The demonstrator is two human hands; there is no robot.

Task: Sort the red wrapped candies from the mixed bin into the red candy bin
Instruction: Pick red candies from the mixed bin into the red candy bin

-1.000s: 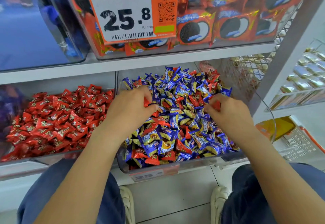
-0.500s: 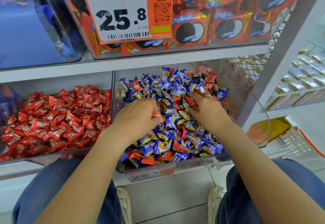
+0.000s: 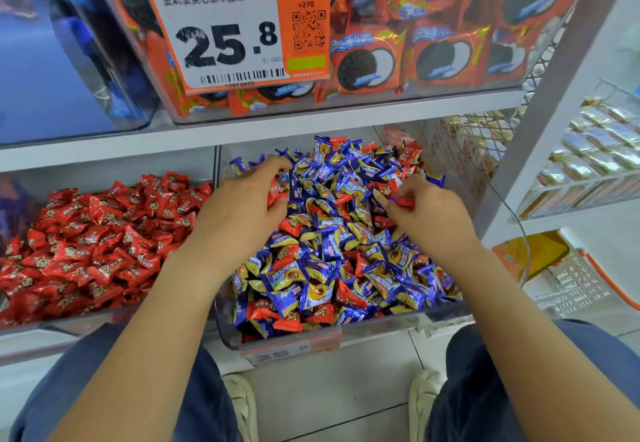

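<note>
Both hands work over the mixed bin (image 3: 346, 336): left hand (image 3: 242, 209) curls round red candies (image 3: 274, 193), right hand (image 3: 429, 213) pinches a red candy (image 3: 404, 202).

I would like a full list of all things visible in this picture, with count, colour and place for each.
mixed bin: one, clear, lower shelf, centre
blue candies: many, blue-yellow, in mixed bin
red candies: several, among the blue
red candy bin: one, clear, left, full of red candies
price tag: one, orange-white, upper bin
cookie packs: several, orange, upper shelf
shoes: two, pale, floor
left hand: holds red candies
right hand: pinches a red candy
</note>
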